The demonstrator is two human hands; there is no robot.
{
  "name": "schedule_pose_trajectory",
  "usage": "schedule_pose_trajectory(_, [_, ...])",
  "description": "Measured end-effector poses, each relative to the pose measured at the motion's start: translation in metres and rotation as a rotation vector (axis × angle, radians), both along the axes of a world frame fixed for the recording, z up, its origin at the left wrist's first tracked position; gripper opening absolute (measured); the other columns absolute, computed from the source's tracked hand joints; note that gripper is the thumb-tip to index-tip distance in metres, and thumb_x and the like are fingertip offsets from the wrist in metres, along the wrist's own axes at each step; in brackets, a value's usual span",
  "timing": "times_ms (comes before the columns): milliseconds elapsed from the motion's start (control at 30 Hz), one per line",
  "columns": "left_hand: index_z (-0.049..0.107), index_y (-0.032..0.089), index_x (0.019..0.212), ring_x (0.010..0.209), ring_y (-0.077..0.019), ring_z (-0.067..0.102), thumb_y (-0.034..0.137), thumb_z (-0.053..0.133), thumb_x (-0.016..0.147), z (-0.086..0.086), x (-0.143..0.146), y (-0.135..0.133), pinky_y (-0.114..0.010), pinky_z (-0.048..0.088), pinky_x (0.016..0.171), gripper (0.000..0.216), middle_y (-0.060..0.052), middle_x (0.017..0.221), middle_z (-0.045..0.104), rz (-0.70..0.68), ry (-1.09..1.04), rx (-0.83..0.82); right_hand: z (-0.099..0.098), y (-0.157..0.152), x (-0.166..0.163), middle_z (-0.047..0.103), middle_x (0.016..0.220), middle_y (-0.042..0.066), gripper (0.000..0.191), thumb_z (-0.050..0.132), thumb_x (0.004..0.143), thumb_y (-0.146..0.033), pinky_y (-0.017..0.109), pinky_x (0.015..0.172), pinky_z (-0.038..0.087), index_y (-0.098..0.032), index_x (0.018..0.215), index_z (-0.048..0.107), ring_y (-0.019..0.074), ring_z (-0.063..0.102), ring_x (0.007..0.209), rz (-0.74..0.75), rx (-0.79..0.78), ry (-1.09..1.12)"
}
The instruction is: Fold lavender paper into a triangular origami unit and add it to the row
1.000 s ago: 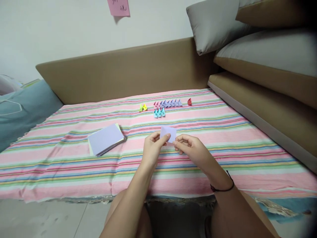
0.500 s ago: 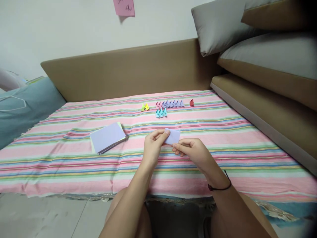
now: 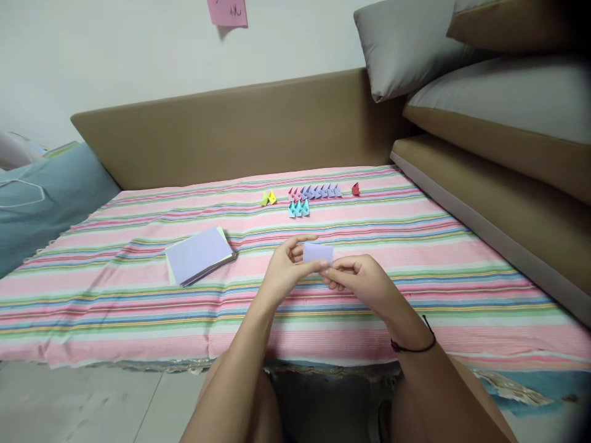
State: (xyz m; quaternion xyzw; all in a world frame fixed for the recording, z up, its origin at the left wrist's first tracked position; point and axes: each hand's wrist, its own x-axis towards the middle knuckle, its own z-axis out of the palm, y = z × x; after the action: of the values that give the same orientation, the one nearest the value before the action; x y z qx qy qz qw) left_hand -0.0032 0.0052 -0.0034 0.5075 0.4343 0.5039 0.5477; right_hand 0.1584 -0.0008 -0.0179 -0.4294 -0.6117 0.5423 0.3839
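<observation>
A small piece of lilac paper (image 3: 318,252) is held up over the striped cloth. My right hand (image 3: 357,274) pinches its lower right corner between thumb and bent fingers. From the other side, my left hand (image 3: 290,264) lays its thumb along the paper's lower edge, close to the right thumb. The left index finger is raised above the top left corner, and the other left fingers are curled at the left edge, partly behind the paper. Beyond the hands stand several folded lilac paper pieces (image 3: 318,192) in a row, with turquoise ones (image 3: 298,209) in front.
To the left lies a stack of paper sheets (image 3: 201,253), lilac on top. Yellow and green folded pieces (image 3: 268,198) and a red one (image 3: 355,189) flank the row. A brown backrest (image 3: 231,132) stands behind, and cushions (image 3: 498,101) are piled at right.
My left thumb has moved from the paper's upper left corner down to its lower edge, and the left index finger has lifted. The right hand keeps its pinch.
</observation>
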Motion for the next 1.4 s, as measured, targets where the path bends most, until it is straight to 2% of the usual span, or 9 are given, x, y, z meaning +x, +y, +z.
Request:
schedule_pose_trajectory(67, [0.068,0.016,0.095,0.064,-0.0142,0.062,0.021,0.083,0.05,0.002,-0.002,-0.001,-0.023,0.048,0.061,0.048,-0.002,0.072,0.068,-0.051,0.057,0.018,0.0,-0.001,0.002,0.064,0.061,0.004,0.026,0.064,0.075,-0.039,0.028,0.057,0.046,-0.016,0.064,0.069,0.0163,0.058,0.06,0.041,-0.001,-0.005])
schedule_pose_trajectory(167, [0.069,0.013,0.072,0.058,-0.012,0.058,0.023,0.082,0.052,0.002,-0.005,0.0,-0.021,0.045,0.056,0.026,-0.002,0.065,0.065,-0.042,0.108,0.038,0.0,-0.002,0.002,0.064,0.062,0.004,0.025,0.064,0.076,-0.038,0.028,0.059,0.047,-0.016,0.063,0.067,0.0174,0.059,0.062,0.058,0.017,-0.039])
schedule_pose_trajectory(233, [0.069,0.013,0.067,0.055,-0.0105,0.055,0.025,0.08,0.056,0.003,-0.007,0.001,-0.02,0.043,0.053,0.02,-0.001,0.061,0.063,-0.051,0.115,0.048,0.002,-0.003,0.002,0.062,0.06,0.003,0.027,0.062,0.077,-0.037,0.027,0.057,0.045,-0.017,0.06,0.065,0.0167,0.058,0.061,0.052,0.051,-0.093])
schedule_pose_trajectory(400, [0.072,0.012,0.069,0.053,-0.0101,0.05,0.035,0.075,0.064,0.003,-0.01,0.003,-0.021,0.039,0.049,0.023,-0.002,0.059,0.062,-0.055,0.1,0.092,0.008,-0.004,0.003,0.058,0.056,0.001,0.03,0.059,0.079,-0.035,0.024,0.053,0.04,-0.017,0.055,0.059,0.0142,0.054,0.057,0.05,0.113,-0.181])
schedule_pose_trajectory(733, [0.074,0.014,0.07,0.058,-0.0126,0.054,0.031,0.072,0.069,0.003,-0.002,-0.002,-0.023,0.04,0.051,0.018,-0.004,0.065,0.067,0.101,0.159,0.181,0.011,-0.005,0.004,0.059,0.057,0.001,0.028,0.058,0.079,-0.032,0.023,0.054,0.04,-0.016,0.056,0.059,0.0138,0.055,0.059,0.103,0.116,-0.15])
schedule_pose_trajectory(867, [0.075,0.015,0.075,0.066,-0.0146,0.058,0.027,0.075,0.066,0.004,-0.007,0.0,-0.022,0.044,0.056,0.016,-0.006,0.074,0.07,0.007,0.167,0.138,0.012,-0.006,0.004,0.056,0.054,-0.001,0.028,0.058,0.079,-0.03,0.023,0.052,0.038,-0.017,0.053,0.057,0.0124,0.052,0.056,0.132,0.125,-0.176])
schedule_pose_trajectory(1000, [0.074,0.015,0.077,0.062,-0.0114,0.057,0.026,0.074,0.068,0.004,-0.014,0.0,-0.02,0.042,0.054,0.015,-0.005,0.075,0.07,-0.096,0.184,0.069,0.01,-0.006,0.006,0.056,0.054,-0.001,0.028,0.058,0.078,-0.029,0.022,0.051,0.038,-0.017,0.053,0.056,0.0119,0.053,0.055,0.164,0.124,-0.213])
schedule_pose_trajectory(1267, [0.071,0.013,0.072,0.058,-0.0098,0.056,0.023,0.074,0.065,-0.001,-0.009,0.002,-0.019,0.041,0.051,0.012,-0.004,0.073,0.07,-0.098,0.201,0.062,0.006,-0.005,0.006,0.06,0.053,0.0,0.027,0.059,0.077,-0.03,0.021,0.05,0.039,-0.016,0.055,0.061,0.0122,0.056,0.055,0.159,0.117,-0.291])
schedule_pose_trajectory(1400, [0.068,0.013,0.069,0.064,-0.013,0.061,0.024,0.074,0.066,-0.001,-0.007,0.001,-0.02,0.043,0.054,0.012,-0.006,0.076,0.071,-0.097,0.196,0.063,0.006,-0.005,0.005,0.061,0.053,0.0,0.026,0.059,0.077,-0.03,0.02,0.048,0.037,-0.016,0.056,0.063,0.0119,0.056,0.054,0.15,0.118,-0.331])
